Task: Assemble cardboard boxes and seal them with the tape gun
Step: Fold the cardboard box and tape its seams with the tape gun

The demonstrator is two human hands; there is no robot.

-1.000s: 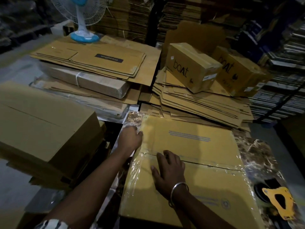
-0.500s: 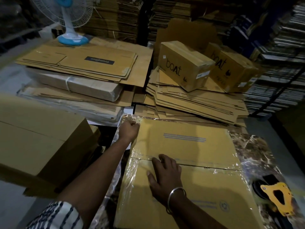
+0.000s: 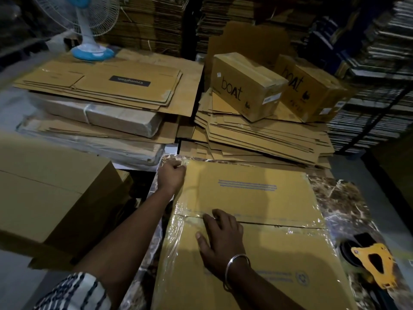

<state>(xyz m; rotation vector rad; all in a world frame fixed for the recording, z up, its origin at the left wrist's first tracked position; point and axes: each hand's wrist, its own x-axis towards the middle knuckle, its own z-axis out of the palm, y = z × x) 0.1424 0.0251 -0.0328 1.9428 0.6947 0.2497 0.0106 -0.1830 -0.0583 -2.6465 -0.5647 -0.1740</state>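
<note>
I see a marble-patterned desk [image 3: 342, 198]. On it lies a flat box [image 3: 257, 220] wrapped in clear film, and the yellow tape gun [image 3: 372, 264] lies just beside it, at its right.

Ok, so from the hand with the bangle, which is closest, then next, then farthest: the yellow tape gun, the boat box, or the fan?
From the right hand:
1. Yellow tape gun, just to its right on the table.
2. Nearer boat box, up behind on the flat cardboard.
3. Fan, far back on the left.
</note>
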